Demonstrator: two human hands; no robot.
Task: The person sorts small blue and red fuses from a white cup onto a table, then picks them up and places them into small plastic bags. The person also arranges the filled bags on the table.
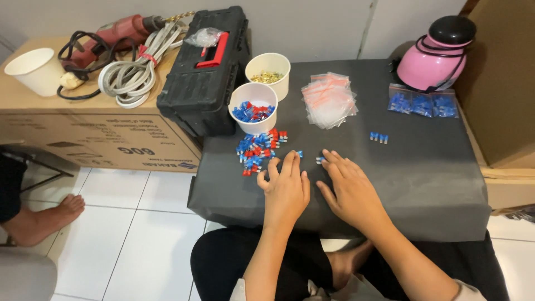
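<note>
- A grey table cover lies under everything, and the person sits in front of it.
- A black toolbox with a red handle stands at the back left, partly on a brown cardboard box.
- A pink helmet sits in the far right corner.
- A stack of small clear bags lies in the middle at the back.
- The left hand lies flat on the cover, fingers a little spread, holding nothing. Its fingertips are just beside the pile.
- The right hand also lies flat with fingers spread (nothing in it). One fingertip touches a small blue connector.
- A white cup holds more red and blue pieces, and a second white cup behind it holds small gold bits.
- The pile of red and blue connectors lies loose on the cover, just in front of the first cup.
- Three filled bags of blue pieces lie near the helmet.
- A few blue pieces lie alone, well apart from the pile.
</note>
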